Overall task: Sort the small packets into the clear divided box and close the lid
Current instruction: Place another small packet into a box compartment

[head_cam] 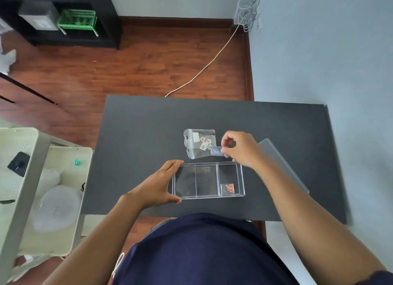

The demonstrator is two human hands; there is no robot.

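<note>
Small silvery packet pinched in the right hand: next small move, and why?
Probably carry the small silvery packet toward the body and drop it into an empty compartment of the clear divided plastic box. The right hand pinches it just beyond the box's far rim, the left hand steadies the box's left end, and only the right compartment holds a small orange-pink packet.

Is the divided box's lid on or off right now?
Off. The clear box is open-topped, and the lid lies flat on the table to its right.

Head view: steep downward, near; table [148, 135] ahead
</note>
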